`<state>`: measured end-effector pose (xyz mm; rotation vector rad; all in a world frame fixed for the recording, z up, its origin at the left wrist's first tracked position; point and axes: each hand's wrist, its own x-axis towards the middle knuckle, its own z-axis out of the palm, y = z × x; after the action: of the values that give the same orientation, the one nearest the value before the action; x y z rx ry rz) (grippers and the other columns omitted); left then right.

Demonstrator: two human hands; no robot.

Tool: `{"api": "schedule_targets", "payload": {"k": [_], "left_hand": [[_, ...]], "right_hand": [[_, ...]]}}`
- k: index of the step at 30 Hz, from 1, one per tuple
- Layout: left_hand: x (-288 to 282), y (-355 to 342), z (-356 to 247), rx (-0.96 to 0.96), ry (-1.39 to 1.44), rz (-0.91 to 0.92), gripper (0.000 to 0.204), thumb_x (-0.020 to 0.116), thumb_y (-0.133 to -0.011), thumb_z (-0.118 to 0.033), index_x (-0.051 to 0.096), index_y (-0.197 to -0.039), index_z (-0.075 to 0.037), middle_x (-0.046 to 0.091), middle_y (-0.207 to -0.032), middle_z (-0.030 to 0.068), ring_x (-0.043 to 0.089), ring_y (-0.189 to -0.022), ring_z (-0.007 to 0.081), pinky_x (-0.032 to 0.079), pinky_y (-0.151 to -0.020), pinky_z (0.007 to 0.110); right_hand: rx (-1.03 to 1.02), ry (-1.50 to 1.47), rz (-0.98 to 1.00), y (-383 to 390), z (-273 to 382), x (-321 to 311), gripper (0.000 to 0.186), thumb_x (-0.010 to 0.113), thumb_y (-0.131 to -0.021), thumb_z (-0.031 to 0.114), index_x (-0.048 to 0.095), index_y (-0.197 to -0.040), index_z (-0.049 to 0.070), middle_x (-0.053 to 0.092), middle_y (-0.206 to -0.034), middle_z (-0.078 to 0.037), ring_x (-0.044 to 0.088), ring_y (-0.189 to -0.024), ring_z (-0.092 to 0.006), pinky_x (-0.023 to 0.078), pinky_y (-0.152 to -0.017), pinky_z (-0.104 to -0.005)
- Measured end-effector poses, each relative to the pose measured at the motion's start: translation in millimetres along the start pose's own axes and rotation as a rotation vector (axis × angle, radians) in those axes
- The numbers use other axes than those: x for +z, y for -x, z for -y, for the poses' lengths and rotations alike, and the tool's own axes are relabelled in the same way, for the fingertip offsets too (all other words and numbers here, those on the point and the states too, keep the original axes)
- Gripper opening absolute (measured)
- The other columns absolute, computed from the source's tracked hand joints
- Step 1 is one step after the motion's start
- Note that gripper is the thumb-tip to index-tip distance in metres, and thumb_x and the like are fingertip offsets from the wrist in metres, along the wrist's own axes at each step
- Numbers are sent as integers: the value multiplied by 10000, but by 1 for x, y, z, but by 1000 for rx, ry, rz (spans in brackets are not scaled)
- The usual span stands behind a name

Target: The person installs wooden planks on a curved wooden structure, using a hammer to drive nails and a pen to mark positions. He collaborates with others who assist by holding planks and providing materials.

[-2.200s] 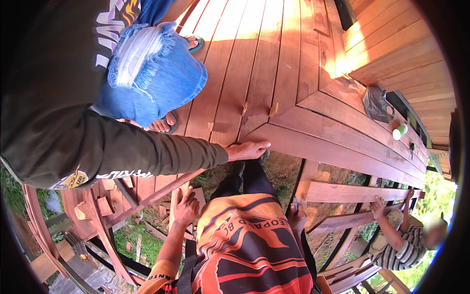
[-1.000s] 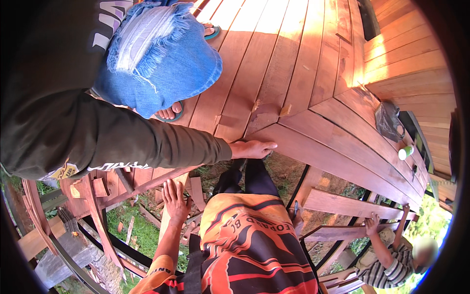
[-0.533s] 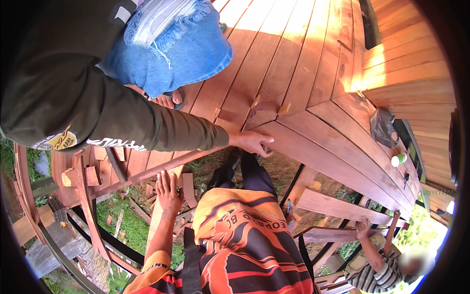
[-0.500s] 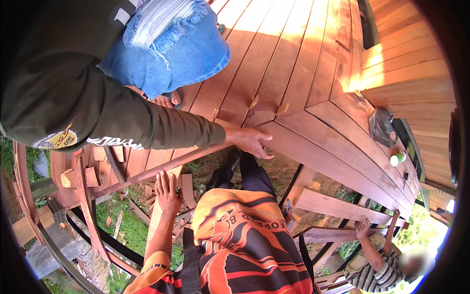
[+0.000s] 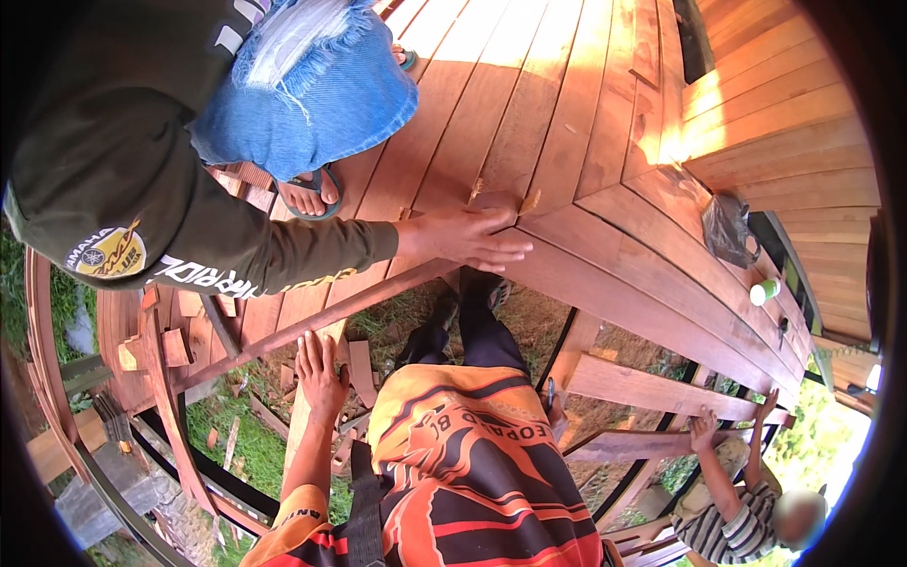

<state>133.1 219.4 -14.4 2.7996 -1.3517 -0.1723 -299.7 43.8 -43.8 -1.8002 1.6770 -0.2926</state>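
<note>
My left hand [image 5: 321, 373] has its fingers stretched out and lies against the front edge of the red-brown plank deck [image 5: 453, 184], by a pale upright board. My right hand [image 5: 557, 418] is low beside my orange and black shirt, mostly hidden by it. It is closed round a thin, dark, metallic-looking object [image 5: 551, 389], too small to name. Across from me a co-worker in a dark sleeve and torn jeans crouches on the deck. That person's hand [image 5: 468, 236] lies on the corner where the planks meet, near two small wood chips.
A black plastic bag [image 5: 729, 231] and a green-and-white bottle [image 5: 764, 291] stand on the deck at right. At lower right another person in a striped shirt reaches up to a plank [image 5: 652, 389]. Wood offcuts [image 5: 362, 371] lie below the deck edge, among open framing.
The co-worker's hand has turned flatter onto the deck corner, shifting slightly left and up. The view has shifted a little. My hands stay about where they were.
</note>
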Motion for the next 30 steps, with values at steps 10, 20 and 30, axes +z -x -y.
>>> {"api": "schedule_targets", "payload": {"k": [10, 20, 30], "left_hand": [[0, 0, 0, 9, -15, -12, 843, 739, -774, -193, 406, -1542, -93, 256, -1643, 259, 240, -1519, 444, 248, -1211, 540], [2, 0, 0, 8, 1, -39, 835, 737, -764, -183, 423, -1533, -100, 273, -1638, 253, 254, -1515, 441, 274, -1196, 543], [3, 0, 1, -2, -28, -4, 865, 739, -746, -181, 409, -1541, -97, 252, -1646, 255, 241, -1521, 440, 260, -1207, 538]], "right_hand": [[-7, -12, 2, 0, 0, 1, 199, 619, -1001, 254, 648, -1022, 59, 642, -670, -173, 653, -592, -337, 488, -536, -433], [-26, -21, 12, -3, 1, -1, 204, 615, -1002, 250, 655, -1037, 53, 647, -673, -163, 657, -595, -316, 492, -542, -421], [-22, -36, 28, -4, 2, -6, 211, 612, -1002, 246, 662, -1052, 47, 652, -677, -153, 661, -597, -294, 496, -548, -409]]}}
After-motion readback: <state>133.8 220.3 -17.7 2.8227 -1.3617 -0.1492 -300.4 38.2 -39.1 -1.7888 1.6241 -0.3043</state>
